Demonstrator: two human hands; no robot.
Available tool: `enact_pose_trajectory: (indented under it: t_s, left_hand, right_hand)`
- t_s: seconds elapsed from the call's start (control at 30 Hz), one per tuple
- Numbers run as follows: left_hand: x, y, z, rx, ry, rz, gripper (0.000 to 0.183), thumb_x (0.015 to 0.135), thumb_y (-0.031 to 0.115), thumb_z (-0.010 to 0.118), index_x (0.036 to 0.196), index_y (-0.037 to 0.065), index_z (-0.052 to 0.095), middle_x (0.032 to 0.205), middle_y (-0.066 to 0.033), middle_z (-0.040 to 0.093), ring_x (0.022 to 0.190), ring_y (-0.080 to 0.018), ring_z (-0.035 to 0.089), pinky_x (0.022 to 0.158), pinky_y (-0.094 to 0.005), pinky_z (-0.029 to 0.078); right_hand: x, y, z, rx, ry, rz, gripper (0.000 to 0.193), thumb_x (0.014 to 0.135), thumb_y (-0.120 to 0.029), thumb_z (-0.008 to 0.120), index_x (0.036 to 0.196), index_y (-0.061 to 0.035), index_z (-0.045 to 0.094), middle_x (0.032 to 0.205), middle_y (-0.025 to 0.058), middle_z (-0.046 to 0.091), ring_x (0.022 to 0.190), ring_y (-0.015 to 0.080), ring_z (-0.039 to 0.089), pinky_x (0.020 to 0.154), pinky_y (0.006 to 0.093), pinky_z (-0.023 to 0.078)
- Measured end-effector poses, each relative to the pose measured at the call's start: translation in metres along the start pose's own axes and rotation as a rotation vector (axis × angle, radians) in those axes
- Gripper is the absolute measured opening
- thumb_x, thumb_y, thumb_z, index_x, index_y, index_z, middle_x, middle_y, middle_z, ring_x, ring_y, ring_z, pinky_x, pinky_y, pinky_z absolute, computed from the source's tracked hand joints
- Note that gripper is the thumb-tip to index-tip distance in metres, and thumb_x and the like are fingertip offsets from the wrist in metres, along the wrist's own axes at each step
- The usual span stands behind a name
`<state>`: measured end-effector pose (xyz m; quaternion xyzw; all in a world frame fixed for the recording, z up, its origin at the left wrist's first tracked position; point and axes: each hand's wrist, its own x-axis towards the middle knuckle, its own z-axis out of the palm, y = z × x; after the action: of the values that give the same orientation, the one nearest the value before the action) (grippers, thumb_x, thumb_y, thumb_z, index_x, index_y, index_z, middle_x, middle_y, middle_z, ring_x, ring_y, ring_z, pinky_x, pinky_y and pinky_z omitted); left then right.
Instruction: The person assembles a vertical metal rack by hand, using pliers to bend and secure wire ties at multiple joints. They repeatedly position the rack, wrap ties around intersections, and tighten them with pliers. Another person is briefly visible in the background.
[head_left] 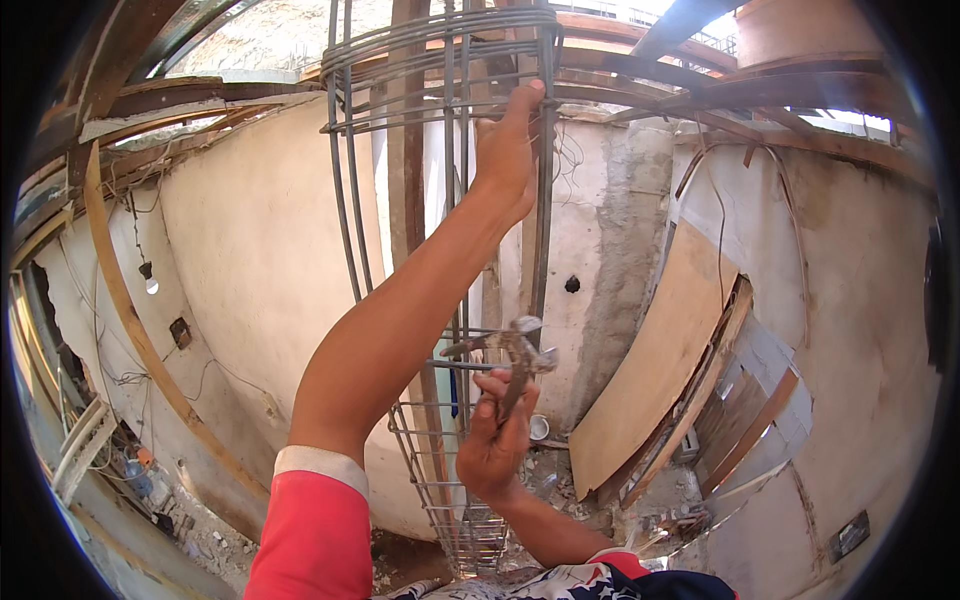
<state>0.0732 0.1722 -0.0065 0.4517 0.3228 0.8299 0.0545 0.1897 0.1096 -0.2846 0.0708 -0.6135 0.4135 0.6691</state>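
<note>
My left arm reaches up across the middle, its red sleeve at the lower left. My left hand (508, 150) is closed around an upright bar on the right side of a tall rebar cage (347, 190), just below a bunch of stacked stirrups (430, 50). Lower down, my right hand (494, 440) grips one handle of metal pincers (518, 350). The pincers look spread, with shiny jaws to the upper right and the other handle pointing left, slightly blurred. They are in front of the cage's bars; whether they touch them I cannot tell.
The cage runs down toward my body, with more stirrups (465, 545) at its foot. Boards (650, 360) lean against the wall on the right. A long wooden strip (150, 330) slants at the left. Rubble (215, 530) covers the floor, and beams cross overhead.
</note>
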Motion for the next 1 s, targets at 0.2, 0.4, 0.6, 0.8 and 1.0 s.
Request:
enact_pose_trajectory:
  t_s: [0.2,0.4,0.6,0.8,1.0]
  left_hand:
    - [-0.004,0.003,0.002,-0.058,-0.033,0.062,0.048,0.091,0.045,0.071,0.112,0.002,0.062,0.101,-0.0084,0.063,0.098,-0.0187,0.058,0.097,-0.0335,0.046]
    - [0.005,-0.006,0.003,-0.021,-0.003,0.043,0.047,0.093,0.046,0.068,0.113,0.004,0.061,0.101,-0.0083,0.063,0.098,-0.0179,0.058,0.096,-0.0327,0.047]
    - [0.006,-0.004,0.004,0.034,0.009,0.05,0.044,0.097,0.045,0.062,0.116,0.006,0.06,0.101,-0.0075,0.064,0.098,-0.0176,0.058,0.096,-0.0315,0.048]
    - [-0.001,-0.003,0.007,0.013,-0.01,0.092,0.04,0.098,0.042,0.06,0.114,0.005,0.06,0.102,-0.0081,0.064,0.098,-0.0188,0.062,0.099,-0.0327,0.051]
    - [0.0,-0.004,0.007,-0.018,0.005,0.087,0.039,0.098,0.041,0.06,0.112,0.004,0.06,0.104,-0.0093,0.064,0.102,-0.0215,0.064,0.103,-0.0364,0.051]
  right_hand:
    - [0.122,-0.043,-0.093,0.608,-0.035,0.519,0.045,0.111,-0.027,0.047,0.144,0.0032,0.049,0.082,0.004,0.064,0.078,0.0137,0.062,0.064,0.0279,0.053]
    - [0.213,0.027,-0.144,-0.292,-0.33,0.238,0.046,0.106,-0.013,0.048,0.15,0.002,0.044,0.099,0.0152,0.073,0.114,0.0332,0.07,0.085,0.0444,0.059]
    - [0.282,0.062,-0.117,-0.921,-0.448,-0.344,0.072,0.096,-0.005,0.054,0.162,-0.0041,0.024,0.138,0.0307,0.056,0.147,0.0476,0.034,0.118,0.0652,0.026]
    - [0.298,0.061,-0.094,-0.961,-0.443,-0.493,0.071,0.098,-0.007,0.053,0.163,-0.0055,0.023,0.135,0.0302,0.057,0.146,0.0474,0.034,0.12,0.0681,0.02]
    - [0.317,0.05,-0.093,-0.953,-0.536,-0.434,0.055,0.101,-0.014,0.057,0.153,-0.0061,0.043,0.114,0.0224,0.067,0.124,0.0392,0.056,0.096,0.0514,0.051]
